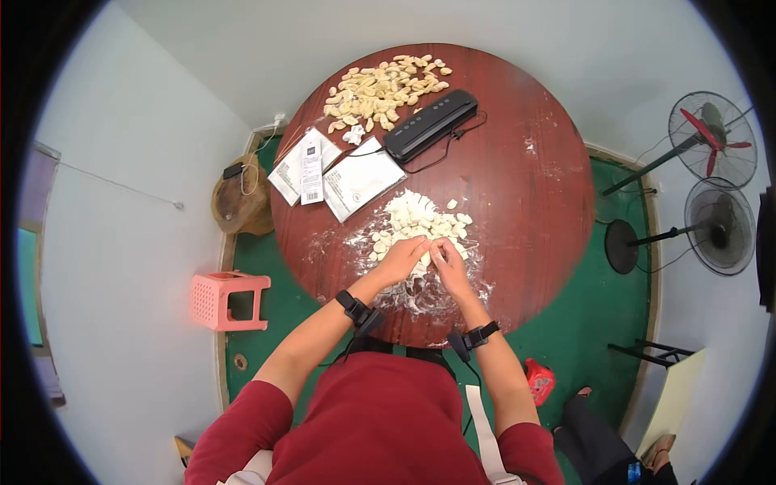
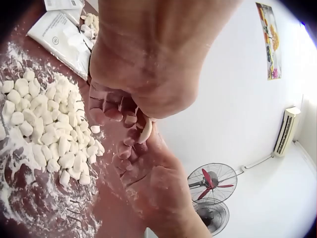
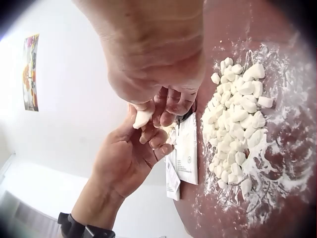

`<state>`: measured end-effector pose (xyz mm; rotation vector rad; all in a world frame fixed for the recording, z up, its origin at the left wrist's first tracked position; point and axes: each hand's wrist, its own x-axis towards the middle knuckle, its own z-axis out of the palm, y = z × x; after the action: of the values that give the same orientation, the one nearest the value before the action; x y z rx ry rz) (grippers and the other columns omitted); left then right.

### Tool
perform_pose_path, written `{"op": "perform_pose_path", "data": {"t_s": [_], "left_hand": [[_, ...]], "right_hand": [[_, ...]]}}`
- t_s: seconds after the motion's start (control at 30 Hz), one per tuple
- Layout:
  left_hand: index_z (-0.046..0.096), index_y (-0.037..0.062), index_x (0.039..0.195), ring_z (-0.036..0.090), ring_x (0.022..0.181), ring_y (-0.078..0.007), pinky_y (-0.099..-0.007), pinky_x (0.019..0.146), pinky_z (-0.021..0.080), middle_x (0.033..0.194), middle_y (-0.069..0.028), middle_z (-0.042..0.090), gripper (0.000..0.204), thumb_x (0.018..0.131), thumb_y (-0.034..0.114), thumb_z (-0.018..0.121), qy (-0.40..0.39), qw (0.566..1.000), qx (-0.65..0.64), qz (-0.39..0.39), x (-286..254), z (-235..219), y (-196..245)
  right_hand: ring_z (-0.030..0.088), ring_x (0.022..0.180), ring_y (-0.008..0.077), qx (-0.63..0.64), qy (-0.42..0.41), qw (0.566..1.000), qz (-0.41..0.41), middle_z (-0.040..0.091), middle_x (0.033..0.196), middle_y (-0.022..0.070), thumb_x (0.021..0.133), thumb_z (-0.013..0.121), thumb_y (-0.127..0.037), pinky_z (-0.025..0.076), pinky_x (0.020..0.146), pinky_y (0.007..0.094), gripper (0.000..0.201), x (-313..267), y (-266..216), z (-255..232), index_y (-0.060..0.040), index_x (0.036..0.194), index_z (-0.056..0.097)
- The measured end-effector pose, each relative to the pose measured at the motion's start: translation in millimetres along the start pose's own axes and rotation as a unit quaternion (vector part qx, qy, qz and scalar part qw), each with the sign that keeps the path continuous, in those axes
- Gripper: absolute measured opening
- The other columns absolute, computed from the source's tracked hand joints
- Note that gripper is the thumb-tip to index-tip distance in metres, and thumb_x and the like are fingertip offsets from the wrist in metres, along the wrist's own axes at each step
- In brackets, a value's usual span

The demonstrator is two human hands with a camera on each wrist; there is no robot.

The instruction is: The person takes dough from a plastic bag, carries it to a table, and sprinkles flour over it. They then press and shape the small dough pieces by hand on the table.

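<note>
Both hands meet over the near part of the round table, pinching one small piece of white dough (image 2: 145, 131) (image 3: 143, 118) between thumbs and fingers. In the head view the left hand (image 1: 403, 259) comes in from the left and the right hand (image 1: 451, 269) from the right, fingertips close together. The left hand (image 2: 143, 74) fills the top of the left wrist view, the right hand (image 2: 156, 183) below it; the right wrist view has the right hand (image 3: 153, 64) above the left hand (image 3: 121, 158). Small floured dough lumps (image 1: 416, 212) (image 2: 62, 126) (image 3: 233, 116) lie heaped beside and under the hands.
Loose flour (image 1: 420, 301) coats the red-brown table (image 1: 517, 202). Farther back are many yellowish shaped pieces (image 1: 376, 93), a black appliance (image 1: 431, 125) with a cable, and white packets (image 1: 361, 179). A pink stool (image 1: 230, 301) stands left, fans (image 1: 719, 226) right; another person's legs (image 1: 594, 440) show lower right.
</note>
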<state>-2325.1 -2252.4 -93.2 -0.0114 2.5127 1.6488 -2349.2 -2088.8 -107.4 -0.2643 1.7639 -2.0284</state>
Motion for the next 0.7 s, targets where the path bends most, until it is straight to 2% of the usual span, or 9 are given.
{"op": "perform_pose_path", "data": {"t_s": [0.1,0.17,0.2,0.3,0.43,0.57,0.6,0.67,0.7], "left_hand": [[0.055,-0.0002,0.093,0.050,0.067,-0.0153,-0.0338,0.066,0.044,0.075,-0.0086,0.055,0.039,0.104,0.035,0.044,0.011,0.999,-0.019,-0.031,-3,1,2],[0.056,-0.0016,0.101,0.059,0.074,-0.0315,-0.0401,0.071,0.046,0.079,-0.0202,0.060,0.036,0.102,0.034,0.049,0.020,0.999,0.016,-0.046,-7,0,8],[0.056,-0.0016,0.101,0.059,0.074,-0.0315,-0.0401,0.071,0.046,0.079,-0.0202,0.060,0.036,0.102,0.034,0.049,0.026,0.998,0.015,-0.049,-10,1,10],[0.053,0.0002,0.097,0.052,0.064,-0.0161,-0.0338,0.061,0.045,0.073,-0.0106,0.054,0.027,0.102,0.026,0.051,0.095,0.989,-0.084,-0.077,-15,7,17],[0.053,0.0005,0.098,0.053,0.063,-0.0164,-0.0339,0.060,0.045,0.074,-0.0096,0.055,0.023,0.102,0.023,0.050,0.096,0.995,-0.021,-0.034,-16,3,20],[0.054,-0.0001,0.097,0.053,0.064,-0.0196,-0.0351,0.062,0.045,0.076,-0.0126,0.056,0.028,0.102,0.027,0.050,0.064,0.998,-0.011,0.002,-14,-5,17],[0.054,-0.0001,0.097,0.053,0.064,-0.0196,-0.0351,0.062,0.045,0.076,-0.0126,0.056,0.028,0.102,0.027,0.050,0.068,0.998,-0.012,0.000,-17,-5,17],[0.055,-0.0009,0.098,0.055,0.068,-0.0238,-0.0367,0.066,0.046,0.078,-0.0151,0.057,0.030,0.102,0.028,0.050,0.056,0.989,-0.104,-0.092,-20,-8,27],[0.055,-0.0009,0.098,0.055,0.068,-0.0238,-0.0367,0.066,0.046,0.078,-0.0151,0.057,0.030,0.102,0.028,0.050,0.057,0.989,-0.103,-0.090,-20,-10,24]], "right_hand": [[0.050,0.070,0.0052,-0.011,-0.021,1.000,-0.004,0.053,0.078,-0.0017,0.102,0.054,-0.015,0.044,0.062,0.0233,0.012,7,7,-5,-0.0051,0.094,0.054],[0.051,0.070,0.0057,-0.007,-0.032,0.999,0.007,0.053,0.079,-0.0013,0.101,0.054,-0.013,0.045,0.064,0.0234,0.011,10,8,-5,-0.0043,0.095,0.054],[0.053,0.071,0.0061,0.000,-0.026,1.000,0.007,0.053,0.079,-0.0012,0.101,0.054,-0.013,0.046,0.065,0.0235,0.011,10,8,-5,-0.0040,0.095,0.054],[0.056,0.072,0.0071,0.017,-0.039,0.999,0.010,0.055,0.080,-0.0006,0.101,0.054,-0.014,0.047,0.065,0.0236,0.012,10,11,-6,-0.0032,0.096,0.054],[0.060,0.072,0.0086,0.050,-0.043,0.997,0.030,0.060,0.084,0.0012,0.099,0.058,-0.013,0.047,0.063,0.0235,0.011,8,-5,-4,-0.0015,0.098,0.057],[0.060,0.071,0.0087,0.000,-0.044,0.999,0.024,0.061,0.084,0.0016,0.097,0.062,-0.011,0.047,0.061,0.0232,0.011,9,-6,-8,-0.0009,0.098,0.058],[0.060,0.071,0.0085,-0.005,-0.037,0.999,0.016,0.061,0.083,0.0013,0.096,0.063,-0.011,0.048,0.062,0.0235,0.011,10,-4,-8,-0.0009,0.097,0.059],[0.060,0.070,0.0083,-0.010,-0.032,0.999,0.005,0.060,0.082,0.0010,0.095,0.065,-0.011,0.049,0.062,0.0238,0.011,11,-5,-5,-0.0010,0.097,0.059],[0.060,0.070,0.0081,-0.012,-0.024,1.000,0.008,0.060,0.082,0.0009,0.095,0.064,-0.011,0.051,0.063,0.0240,0.011,9,-7,-5,-0.0011,0.097,0.060]]}}
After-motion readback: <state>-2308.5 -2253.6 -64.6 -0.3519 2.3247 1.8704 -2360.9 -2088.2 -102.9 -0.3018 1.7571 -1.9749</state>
